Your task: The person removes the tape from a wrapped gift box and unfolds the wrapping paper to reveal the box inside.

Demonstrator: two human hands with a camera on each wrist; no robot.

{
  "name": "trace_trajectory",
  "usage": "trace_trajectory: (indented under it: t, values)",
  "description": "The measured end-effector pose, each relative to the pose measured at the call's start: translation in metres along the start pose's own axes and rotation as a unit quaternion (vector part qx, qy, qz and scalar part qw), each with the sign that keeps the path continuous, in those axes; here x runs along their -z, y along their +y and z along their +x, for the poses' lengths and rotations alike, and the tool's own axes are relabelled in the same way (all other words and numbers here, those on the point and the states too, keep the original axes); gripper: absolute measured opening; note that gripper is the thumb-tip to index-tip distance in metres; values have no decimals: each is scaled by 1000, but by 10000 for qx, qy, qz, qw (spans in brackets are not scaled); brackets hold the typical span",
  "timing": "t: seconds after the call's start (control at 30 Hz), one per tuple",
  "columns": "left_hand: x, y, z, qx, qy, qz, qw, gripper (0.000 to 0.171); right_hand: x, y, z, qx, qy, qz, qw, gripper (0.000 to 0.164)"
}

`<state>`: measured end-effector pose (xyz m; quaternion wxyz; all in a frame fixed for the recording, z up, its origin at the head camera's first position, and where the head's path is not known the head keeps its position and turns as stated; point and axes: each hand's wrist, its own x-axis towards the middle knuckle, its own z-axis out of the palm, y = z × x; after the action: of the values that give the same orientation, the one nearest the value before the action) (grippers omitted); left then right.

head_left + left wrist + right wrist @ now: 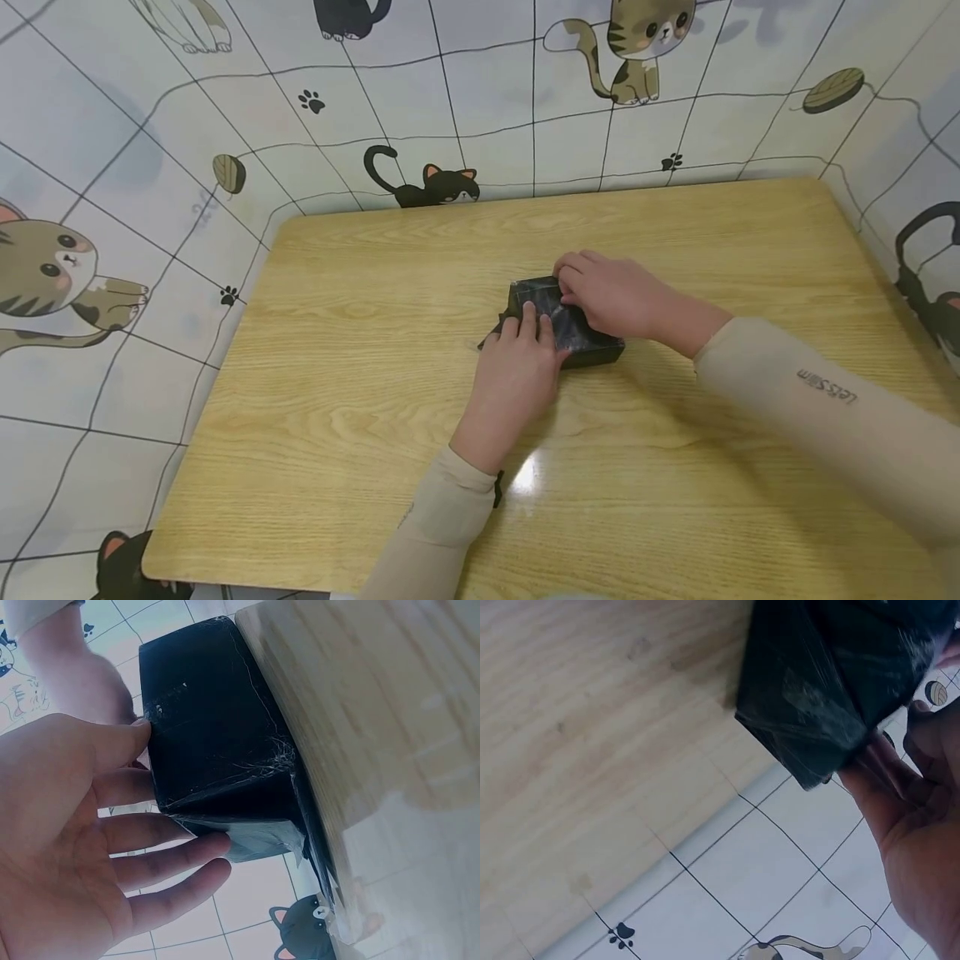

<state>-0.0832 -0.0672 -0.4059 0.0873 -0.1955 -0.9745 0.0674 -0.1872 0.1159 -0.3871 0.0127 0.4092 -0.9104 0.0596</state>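
A black box (577,329) in shiny, wrinkled black wrapping lies on the table, right of its middle. My left hand (516,362) is at its left end, with fairly straight fingers over the top. In the left wrist view the left thumb touches the edge of the box (214,712), and the fingertips meet a folded-out flap (266,838) of the wrapping. At the far edge, my right hand (611,292) grips the box with curled fingers. Clear film with creases shows on the box (802,697) in the right wrist view.
The wooden table (360,333) has light grain and rounded corners. Behind and beside it stand white walls (495,108) with grid lines and cartoon cats. Beige sleeves (810,392) cover both forearms.
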Motion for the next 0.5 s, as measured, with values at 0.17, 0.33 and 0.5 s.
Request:
trace_trajectory:
  t: [0.17,0.33,0.5]
  values:
    - [-1,-1,0,-13,107,-21,9999,56,10,6,12,230,-444,-155,9986,12]
    - [-1,-2,0,-12,232,21,9997,55,23,12,29,204,-1040,-117,9943,11]
    - [-2,-1,-2,-13,235,33,9997,54,23,24,38,10,-1310,355,9907,14]
